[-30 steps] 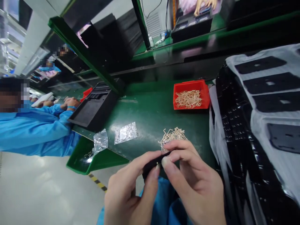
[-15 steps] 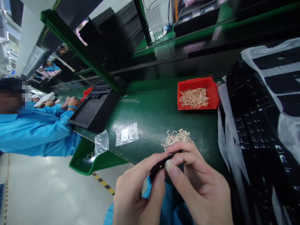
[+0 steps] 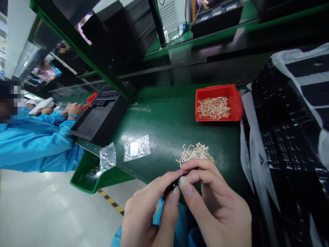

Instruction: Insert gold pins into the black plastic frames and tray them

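A small black part (image 3: 169,188) is pinched between my two hands, in front of the table edge; its exact kind is mostly hidden by fingers. My left hand (image 3: 151,206) grips it from the left with thumb and forefinger. From the right, my right hand (image 3: 217,199) presses on it with thumb and fingertips. Just beyond my right fingers lies a loose pile of thin, bent beige strips (image 3: 196,152) on the green tabletop (image 3: 161,127). More such strips fill a red bin (image 3: 232,103) farther back.
Two clear plastic bags lie left: one flat bag (image 3: 137,148) and one crumpled bag (image 3: 108,157) over a green bin (image 3: 84,178) below the edge. A black tray (image 3: 95,120) stands beside a co-worker's blue sleeve (image 3: 38,144). Black wrapped trays (image 3: 277,144) stand at right.
The view has shifted slightly, so things on the left sit a little farther left. Both hands keep hold of the black part, with hardly any change in the fingers.
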### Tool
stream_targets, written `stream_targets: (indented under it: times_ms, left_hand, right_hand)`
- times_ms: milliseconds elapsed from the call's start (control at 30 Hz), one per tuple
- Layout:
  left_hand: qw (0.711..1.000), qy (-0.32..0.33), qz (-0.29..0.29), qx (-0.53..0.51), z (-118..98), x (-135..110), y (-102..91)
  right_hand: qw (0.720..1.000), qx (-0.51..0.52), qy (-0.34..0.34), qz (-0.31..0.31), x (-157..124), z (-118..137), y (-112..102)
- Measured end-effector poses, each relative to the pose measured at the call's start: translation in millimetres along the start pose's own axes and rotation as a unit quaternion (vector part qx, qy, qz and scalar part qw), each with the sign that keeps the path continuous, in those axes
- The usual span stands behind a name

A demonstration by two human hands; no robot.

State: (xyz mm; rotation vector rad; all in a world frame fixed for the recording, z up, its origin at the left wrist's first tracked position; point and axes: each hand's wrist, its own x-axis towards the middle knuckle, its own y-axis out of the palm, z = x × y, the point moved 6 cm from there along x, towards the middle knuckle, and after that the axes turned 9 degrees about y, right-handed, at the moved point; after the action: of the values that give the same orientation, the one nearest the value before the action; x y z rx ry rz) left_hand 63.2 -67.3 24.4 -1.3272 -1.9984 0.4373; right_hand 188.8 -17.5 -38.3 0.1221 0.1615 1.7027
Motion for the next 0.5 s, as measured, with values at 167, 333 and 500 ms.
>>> stream_targets:
  times_ms: [167, 333, 500]
  left_hand:
    - [0.999, 0.013, -0.033, -0.010, -1.3, 2.5, 2.8]
    - [0.994, -0.006, -0.078, 0.078, -3.4, -3.6, 8.8]
    - [0.985, -0.079, -0.139, 0.061, 6.8, -7.5, 7.9]
  right_hand:
    - [1.000, -0.013, -0.009, -0.021, -0.8, -0.1, -0.4]
    - [0.999, -0.006, -0.016, -0.041, -4.9, 3.5, 3.3]
    - [0.996, 0.011, -0.009, -0.091, -7.8, 1.7, 6.9]
